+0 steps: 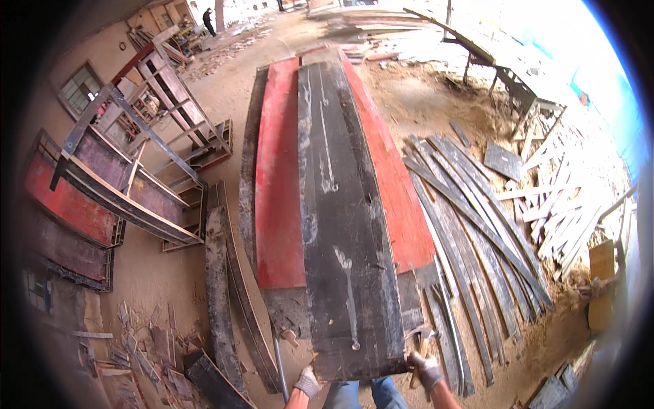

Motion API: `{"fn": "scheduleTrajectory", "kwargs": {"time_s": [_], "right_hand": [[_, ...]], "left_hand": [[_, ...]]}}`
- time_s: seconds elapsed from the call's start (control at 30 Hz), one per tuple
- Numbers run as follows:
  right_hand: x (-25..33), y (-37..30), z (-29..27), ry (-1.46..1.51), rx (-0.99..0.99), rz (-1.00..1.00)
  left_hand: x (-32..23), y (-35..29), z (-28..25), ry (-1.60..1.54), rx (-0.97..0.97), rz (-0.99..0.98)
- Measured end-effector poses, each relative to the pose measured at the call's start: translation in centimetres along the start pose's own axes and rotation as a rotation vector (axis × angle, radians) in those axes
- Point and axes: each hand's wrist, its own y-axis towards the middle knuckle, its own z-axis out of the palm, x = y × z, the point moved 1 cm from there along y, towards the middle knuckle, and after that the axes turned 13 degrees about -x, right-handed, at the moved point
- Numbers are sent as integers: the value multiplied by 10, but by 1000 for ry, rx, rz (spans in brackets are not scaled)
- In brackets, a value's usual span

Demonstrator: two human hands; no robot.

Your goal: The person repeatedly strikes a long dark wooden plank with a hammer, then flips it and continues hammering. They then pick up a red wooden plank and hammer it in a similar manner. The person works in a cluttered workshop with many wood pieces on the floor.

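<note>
A long black board (344, 225) with pale streaks lies lengthwise in front of me, on top of a stack. My left hand (308, 382), in a light work glove, grips its near left corner. At the near right corner is my gloved right hand (428, 370), closed around the wooden handle of a hammer (424, 346); whether its fingers also hold the board's edge, I cannot tell. Beneath the black board show a red panel (278, 204) on the left and another red panel (402, 218) on the right.
Dark planks (470, 245) lie in a loose pile to the right, with scrap wood (558, 204) beyond. Narrow boards (225, 293) lie on the left, near framed panels (129, 184). Splintered offcuts (153, 354) litter the near left floor. A distant person (208, 22) stands far off.
</note>
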Motion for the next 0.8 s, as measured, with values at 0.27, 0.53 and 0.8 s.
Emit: {"fn": "scheduleTrajectory", "kwargs": {"time_s": [0.27,0.53,0.8], "right_hand": [[19,-59,43,-350,-76,-139],[30,-94,65,-256,-81,-110],[23,-76,57,-261,-94,-96]], "left_hand": [[-32,17,-38,901,-270,326],[-38,56,-84,1871,-461,458],[-40,14,-88,1784,-384,682]]}}
